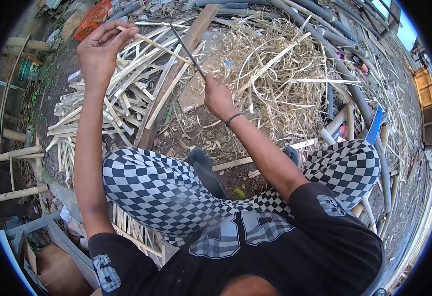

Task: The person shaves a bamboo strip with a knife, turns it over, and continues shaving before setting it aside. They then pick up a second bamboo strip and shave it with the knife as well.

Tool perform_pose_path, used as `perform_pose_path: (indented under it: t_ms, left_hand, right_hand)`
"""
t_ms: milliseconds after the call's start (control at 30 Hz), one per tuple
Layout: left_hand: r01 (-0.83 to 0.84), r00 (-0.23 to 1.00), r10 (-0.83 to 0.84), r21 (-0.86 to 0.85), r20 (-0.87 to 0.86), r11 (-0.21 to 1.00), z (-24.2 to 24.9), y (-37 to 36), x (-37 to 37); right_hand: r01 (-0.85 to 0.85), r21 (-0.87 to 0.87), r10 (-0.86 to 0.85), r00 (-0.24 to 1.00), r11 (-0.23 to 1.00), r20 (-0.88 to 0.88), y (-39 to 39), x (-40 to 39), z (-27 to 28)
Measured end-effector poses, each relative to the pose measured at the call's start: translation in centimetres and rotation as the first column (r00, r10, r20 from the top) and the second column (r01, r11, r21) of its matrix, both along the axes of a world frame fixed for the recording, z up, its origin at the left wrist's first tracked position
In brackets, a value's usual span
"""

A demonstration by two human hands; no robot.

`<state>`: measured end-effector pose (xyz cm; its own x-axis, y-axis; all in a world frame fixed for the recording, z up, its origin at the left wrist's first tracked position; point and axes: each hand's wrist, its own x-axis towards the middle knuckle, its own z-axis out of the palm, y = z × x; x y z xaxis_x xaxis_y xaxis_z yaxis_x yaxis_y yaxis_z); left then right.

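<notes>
The left hand (97, 54), raised near the orange crate (92, 19), is pinching a pale strip (157, 45) above the stick pile (112, 84); the right hand (219, 101) is gripping a knife (188, 52), its blade edge crossing the strip's end.

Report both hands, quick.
Left hand: closed, pinching a thin strip.
Right hand: closed, gripping a knife.
</notes>
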<state>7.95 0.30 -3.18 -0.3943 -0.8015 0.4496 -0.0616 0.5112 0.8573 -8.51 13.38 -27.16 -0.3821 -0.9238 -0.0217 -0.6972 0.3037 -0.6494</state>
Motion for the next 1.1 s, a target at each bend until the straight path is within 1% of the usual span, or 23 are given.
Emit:
perform_pose_path:
  t_ms: [33,100,133,167,200,233,267,300,333,367,400,467,500,533,600,667,733,800,867,933,1000,1067,1100]
  left_hand:
    - [0.031,1.0,-0.031,-0.016,0.003,0.999,0.1,0.1,0.0]
    - [0.074,0.997,-0.073,-0.084,0.02,0.994,-0.1,-0.8,0.8]
    - [0.07,0.998,-0.07,-0.029,0.002,0.997,-0.4,-1.0,0.9]
    - [0.029,0.998,-0.027,-0.037,0.048,0.999,-0.3,-0.5,0.7]
    - [-0.014,0.996,0.018,-0.051,0.088,0.999,-0.1,-0.5,0.5]
    - [0.072,0.996,-0.068,-0.055,0.062,0.996,-0.1,-0.8,0.7]
    - [0.067,0.997,-0.064,-0.05,0.052,0.997,-0.4,-0.9,1.0]
    - [0.114,0.988,-0.106,-0.066,0.11,0.991,-0.1,-0.9,1.0]
    - [0.159,0.975,-0.144,-0.08,0.171,0.984,0.1,-1.0,1.2]
    - [0.217,0.96,-0.193,-0.099,0.204,0.971,0.4,-0.9,1.3]
    - [0.212,0.961,-0.191,-0.089,0.198,0.973,0.2,-0.8,1.5]
    - [0.278,0.948,-0.263,-0.065,0.182,0.958,-0.1,-1.1,1.4]
    - [0.288,0.949,-0.277,-0.057,0.152,0.956,-0.2,-1.0,1.5]
    - [0.294,0.947,-0.284,-0.05,0.148,0.955,-0.4,-0.9,1.5]
    - [0.274,0.953,-0.26,-0.079,0.154,0.958,-0.3,-0.8,1.4]
    - [0.294,0.95,-0.284,-0.072,0.13,0.953,-0.3,-0.6,1.3]
    - [0.288,0.945,-0.266,-0.1,0.191,0.952,-0.3,0.1,1.1]
    - [0.285,0.948,-0.27,-0.066,0.17,0.956,-0.8,-0.1,1.2]
    - [0.268,0.956,-0.26,-0.044,0.135,0.962,-1.0,-0.7,1.6]
    - [0.144,0.983,-0.143,0.001,0.116,0.99,-1.4,-1.6,1.9]
    - [0.145,0.983,-0.145,0.006,0.11,0.989,-1.5,-1.9,2.0]
    - [0.194,0.972,-0.186,-0.045,0.142,0.98,-1.4,-1.7,2.0]
    - [0.19,0.973,-0.182,-0.041,0.145,0.981,-1.6,-1.9,2.2]
  right_hand:
    - [-0.029,0.091,0.025,0.999,0.995,0.037,0.7,0.0,-1.4]
    - [0.106,0.23,-0.109,0.994,0.968,0.001,2.6,-1.6,-8.9]
    - [0.084,0.255,-0.092,0.996,0.963,0.02,4.1,-3.0,-9.5]
    - [0.015,0.291,-0.013,1.0,0.956,-0.008,4.7,-4.0,-9.4]
    - [0.007,0.272,-0.001,1.0,0.962,-0.023,2.9,-4.3,-9.3]
    - [-0.001,0.308,-0.007,1.0,0.951,0.026,1.9,-4.0,-9.7]
    - [-0.006,0.347,-0.021,0.997,0.938,0.074,1.5,-3.6,-10.3]
    - [0.034,0.366,-0.084,0.989,0.93,0.121,0.6,-3.1,-8.7]
    - [0.031,0.363,-0.074,0.992,0.931,0.107,0.2,-2.8,-6.5]
    - [0.056,0.302,-0.092,0.99,0.952,0.107,0.4,-2.3,-4.3]
    - [0.083,0.246,-0.114,0.987,0.966,0.111,0.7,-1.8,-3.4]
    - [0.088,0.035,-0.091,0.994,0.995,0.068,0.2,-0.8,-2.2]
    - [0.089,-0.051,-0.085,0.994,0.995,0.074,0.2,0.0,0.1]
    - [0.095,-0.043,-0.092,0.993,0.995,0.072,0.1,0.6,1.0]
    - [0.044,-0.205,-0.028,0.996,0.978,0.083,-0.7,1.2,1.7]
    - [0.055,-0.214,-0.047,0.998,0.975,0.042,-1.3,1.4,0.2]
    - [0.067,-0.215,-0.067,0.998,0.974,0.006,-1.1,0.9,-3.0]
    - [0.153,-0.035,-0.147,0.98,0.988,0.133,-0.3,0.4,-6.6]
    - [0.106,-0.083,-0.1,0.992,0.991,0.072,-1.8,-0.2,-7.6]
    - [0.134,0.026,-0.134,0.991,0.991,0.022,-2.8,-0.1,-3.6]
    - [0.102,0.076,-0.103,0.995,0.992,0.013,-2.4,0.2,0.5]
    - [0.003,-0.081,-0.006,0.999,0.997,-0.039,-2.0,1.0,1.2]
    - [0.045,-0.259,-0.057,0.998,0.965,-0.039,-2.3,1.1,-3.0]
